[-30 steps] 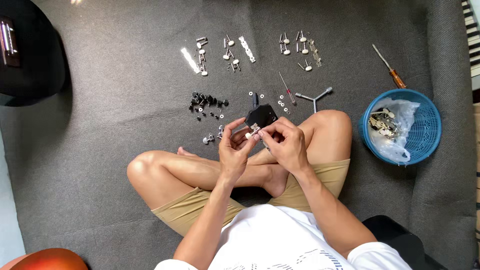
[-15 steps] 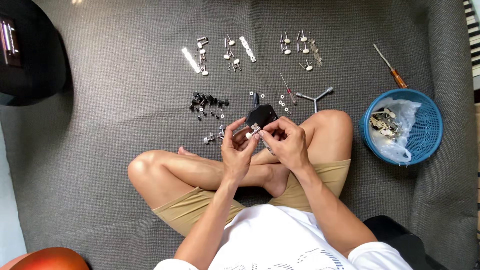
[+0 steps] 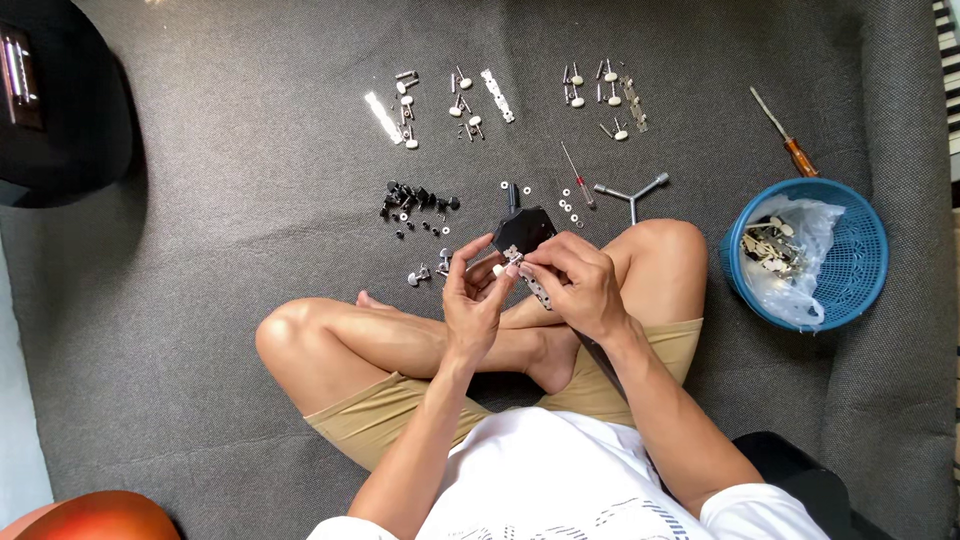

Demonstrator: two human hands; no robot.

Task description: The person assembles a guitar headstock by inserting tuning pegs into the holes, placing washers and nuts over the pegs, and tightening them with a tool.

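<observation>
At frame centre, both my hands [image 3: 530, 290] pinched a tuner strip [image 3: 528, 278] onto the black headstock [image 3: 522, 230]; most tuners [image 3: 470, 100] lay unfitted above.

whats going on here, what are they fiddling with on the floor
A person sits cross-legged on grey carpet, both hands at a black guitar headstock. The left hand pinches a white-knobbed tuning peg, the right hand steadies a metal tuner strip. Screws, washers and more pegs lie ahead, with a blue basket alongside.

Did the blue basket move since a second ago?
No. The blue basket sits in the same spot, just below the orange-handled screwdriver on the grey carpet.
</observation>
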